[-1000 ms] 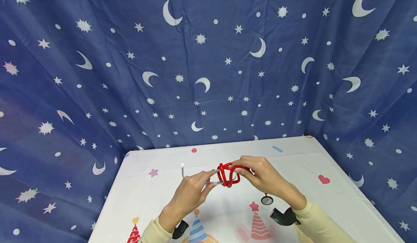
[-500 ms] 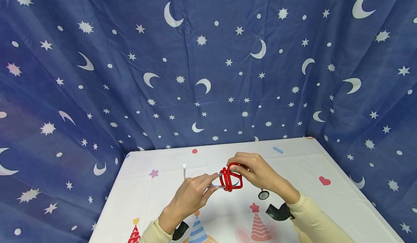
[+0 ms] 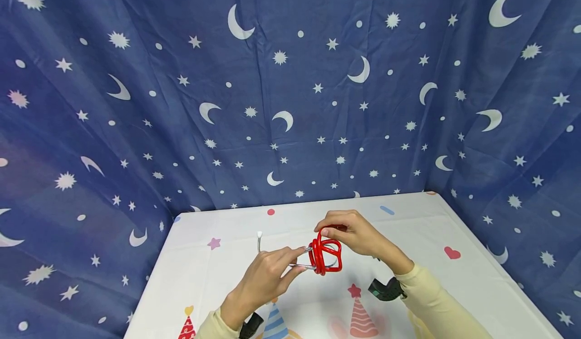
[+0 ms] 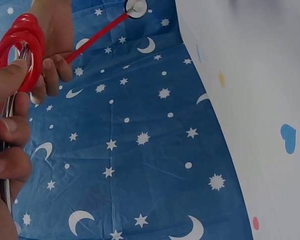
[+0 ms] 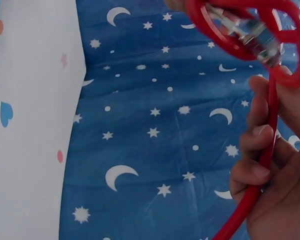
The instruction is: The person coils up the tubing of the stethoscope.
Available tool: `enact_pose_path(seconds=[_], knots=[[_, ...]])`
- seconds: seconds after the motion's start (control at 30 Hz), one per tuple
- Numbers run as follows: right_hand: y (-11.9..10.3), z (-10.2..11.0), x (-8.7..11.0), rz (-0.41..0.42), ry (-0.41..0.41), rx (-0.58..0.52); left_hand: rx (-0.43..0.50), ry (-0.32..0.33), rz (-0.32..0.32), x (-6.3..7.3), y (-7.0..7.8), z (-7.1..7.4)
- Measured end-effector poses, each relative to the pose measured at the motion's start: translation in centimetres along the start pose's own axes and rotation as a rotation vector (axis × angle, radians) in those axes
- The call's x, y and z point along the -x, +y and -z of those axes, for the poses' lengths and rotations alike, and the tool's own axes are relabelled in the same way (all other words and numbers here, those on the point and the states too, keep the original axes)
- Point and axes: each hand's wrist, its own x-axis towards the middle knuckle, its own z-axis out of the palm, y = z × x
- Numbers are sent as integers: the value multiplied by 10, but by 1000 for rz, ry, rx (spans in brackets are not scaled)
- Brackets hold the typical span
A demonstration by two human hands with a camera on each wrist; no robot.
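A stethoscope with red tubing is held above the table between both hands. My left hand grips its metal ear tubes, and a white ear tip sticks out beyond that hand. Several turns of red tubing circle the metal part close to the left fingertips. My right hand pinches the tubing at the top of the coil; in the right wrist view its fingers curl round the red tube. In the left wrist view, the round chest piece hangs at the tubing's free end, past the right hand.
A white tablecloth printed with party hats, a heart and a star covers the table. Blue curtains with moons and stars stand behind it and at both sides. Dark wrist-camera mounts sit on both wrists.
My right hand has moved slightly left, drawing the tubing round the ear tubes; the turns now lie closer together. The coil has shifted a little down and right. The left hand stays nearly still.
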Motion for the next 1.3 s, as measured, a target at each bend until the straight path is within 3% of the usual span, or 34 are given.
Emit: enact_pose_path(seconds=[0.23,0.4,0.5,0.67,0.83,1.0,1.3], knots=[[-3,-8,2,-40,22,-84,16,41,9,1,2,-1],[-14,-22,6,-135,102,-132,40,136,68,2,2,-1],[-8,-35,12,-210,144,-139,52,193,118,3,1,-1],[14,-54,21,-281,162,-155,74,235,177,5,0,-2],[17,-61,26,-278,158,-171,98,259,247,7,1,-5],[14,-66,31,-265,153,-116,112,269,341,7,0,-5],[3,-75,38,-166,155,-24,174,301,418,8,-1,-8]])
